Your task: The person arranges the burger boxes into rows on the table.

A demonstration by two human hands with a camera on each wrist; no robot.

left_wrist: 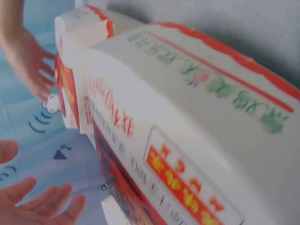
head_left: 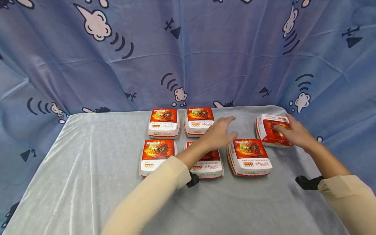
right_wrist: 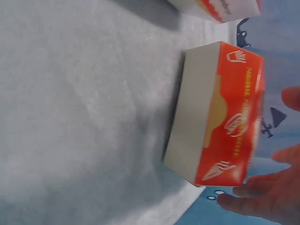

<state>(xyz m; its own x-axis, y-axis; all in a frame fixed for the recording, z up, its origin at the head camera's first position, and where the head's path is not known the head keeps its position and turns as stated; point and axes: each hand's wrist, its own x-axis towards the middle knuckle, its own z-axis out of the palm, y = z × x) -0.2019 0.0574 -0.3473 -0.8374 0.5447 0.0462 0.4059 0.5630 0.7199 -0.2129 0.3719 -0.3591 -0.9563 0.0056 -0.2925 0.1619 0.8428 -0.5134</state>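
Observation:
On the right of the table, a red-and-white burger box [head_left: 270, 130] sits at an angle. My right hand [head_left: 298, 133] is at its right side, thumb over the lid and fingers by the far edge. The right wrist view has those fingers [right_wrist: 262, 192] extended, right beside the box's red end. My left hand [head_left: 218, 134] is stretched out with spread fingers, holding nothing. It overlaps a front middle burger box [head_left: 207, 166] in the head view, left of another burger box [head_left: 251, 160]. A box's white side fills much of the left wrist view.
Two more burger boxes, the back left one [head_left: 163, 124] and its neighbour [head_left: 199, 117], stand along the table's rear. A further box [head_left: 155, 153] is at front left. Grey cloth covers the table [head_left: 117, 169]; a blue patterned curtain [head_left: 205, 65] hangs behind.

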